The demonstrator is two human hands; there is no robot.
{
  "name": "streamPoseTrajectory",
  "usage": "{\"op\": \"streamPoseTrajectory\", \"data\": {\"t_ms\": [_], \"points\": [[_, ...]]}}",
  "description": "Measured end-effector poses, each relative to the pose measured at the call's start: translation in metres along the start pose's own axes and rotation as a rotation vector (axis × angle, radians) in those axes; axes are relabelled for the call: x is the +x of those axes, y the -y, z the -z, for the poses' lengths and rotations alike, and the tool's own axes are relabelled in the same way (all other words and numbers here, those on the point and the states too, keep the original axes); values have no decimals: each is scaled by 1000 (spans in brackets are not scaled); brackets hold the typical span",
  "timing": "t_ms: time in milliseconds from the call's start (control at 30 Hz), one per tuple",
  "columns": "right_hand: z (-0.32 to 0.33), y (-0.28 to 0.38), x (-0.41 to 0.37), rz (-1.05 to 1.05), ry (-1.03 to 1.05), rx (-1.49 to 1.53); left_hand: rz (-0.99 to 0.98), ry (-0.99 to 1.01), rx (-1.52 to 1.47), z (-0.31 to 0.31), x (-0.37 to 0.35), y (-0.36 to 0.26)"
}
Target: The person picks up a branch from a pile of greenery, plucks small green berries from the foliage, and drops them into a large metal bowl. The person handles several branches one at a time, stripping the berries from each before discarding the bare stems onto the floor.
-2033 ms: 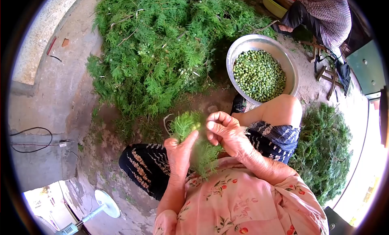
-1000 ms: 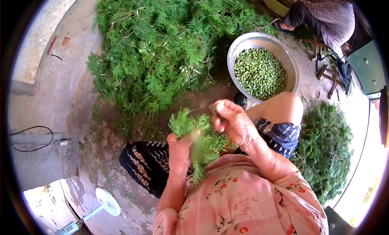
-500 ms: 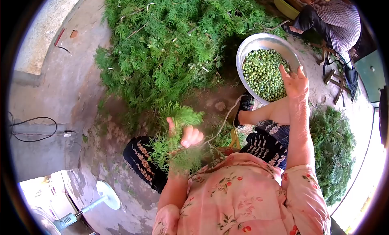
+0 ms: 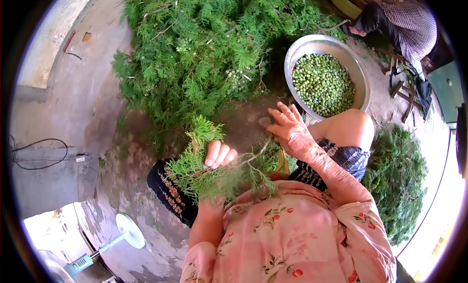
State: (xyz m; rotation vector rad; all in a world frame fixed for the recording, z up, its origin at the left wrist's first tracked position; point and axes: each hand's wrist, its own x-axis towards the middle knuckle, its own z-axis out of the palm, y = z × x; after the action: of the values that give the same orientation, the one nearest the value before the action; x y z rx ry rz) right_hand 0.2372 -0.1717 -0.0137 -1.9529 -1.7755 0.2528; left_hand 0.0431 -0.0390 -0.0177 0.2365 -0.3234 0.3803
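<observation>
My left hand point(image 4: 220, 155) is closed around a leafy green evergreen branch point(image 4: 187, 172), whose feathery sprays hang over my lap and partly hide my wrist. The branch's bare woody stem points up and right. By that stem end is my right hand point(image 4: 295, 136), its fingers stretched and somewhat apart; I see nothing held in them. Beyond it stands a wide metal basin point(image 4: 361, 88) with many small round green cones or berries point(image 4: 324, 83) inside.
A large heap of cut evergreen branches point(image 4: 195, 54) covers the floor ahead. A smaller pile point(image 4: 395, 180) lies at right. Another person point(image 4: 407, 27) sits at upper right near a yellow tub point(image 4: 345, 5) and a wooden stool point(image 4: 404, 95). A fan point(image 4: 130, 231) stands at lower left.
My right hand has moved from the basin down and left to the branch's stem end. My left hand keeps hold of the branch, shifted slightly left. My right knee has risen beside the basin.
</observation>
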Motion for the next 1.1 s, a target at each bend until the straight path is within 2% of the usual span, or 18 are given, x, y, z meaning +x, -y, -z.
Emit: {"op": "streamPoseTrajectory", "data": {"t_ms": [67, 100, 133, 167, 200, 233, 300, 333, 367, 433, 467, 533, 700, 767, 933, 967, 1033, 1100], "points": [[-7, -2, -6, 17, 38, 61, -23, 61, 2, 19, -9, -9], [-8, -4, -9, 14, 51, 131, 17, 234, 30, 36, -7, -17], [-7, -2, -10, -66, 29, 239, -120, 5, 66, 8, -4, -18], [-1, -3, -9, -50, 24, 252, -258, -222, 98, -19, -1, -19], [5, -4, -8, -27, 12, 317, -250, -158, 48, -12, 3, -33], [9, -6, -7, -5, 1, 381, -358, -327, 11, -17, -5, -34], [10, -5, -12, -92, -16, 493, -302, -433, 8, -23, -10, -49], [13, -6, -13, -97, 9, 541, -349, -538, 147, -28, -17, -54], [15, -4, -14, -135, 29, 576, -517, -726, 166, -28, -15, -58], [17, -2, -16, -166, 16, 699, -670, -903, 60, -20, -20, -69], [22, -2, -16, -273, 50, 782, -646, -932, 152, -14, -22, -75], [38, 4, -16, -498, 118, 944, -690, -837, 237, -12, -37, -85], [75, 15, -16, -803, -72, 1080, -747, -884, 333, -10, -68, -107], [100, 20, -18, -904, -191, 1040, -760, -913, 342, -13, -76, -113], [141, -76, -93, -819, -699, 1415, -727, -963, 385, -19, -83, -115], [152, -99, -118, -817, -821, 1485, -716, -962, 387, -19, -84, -115], [168, -165, -191, -832, -1121, 1377, -705, -951, 385, -18, -83, -114], [186, -259, -305, -818, -1284, 1240, -694, -919, 369, -17, -83, -114]]}}
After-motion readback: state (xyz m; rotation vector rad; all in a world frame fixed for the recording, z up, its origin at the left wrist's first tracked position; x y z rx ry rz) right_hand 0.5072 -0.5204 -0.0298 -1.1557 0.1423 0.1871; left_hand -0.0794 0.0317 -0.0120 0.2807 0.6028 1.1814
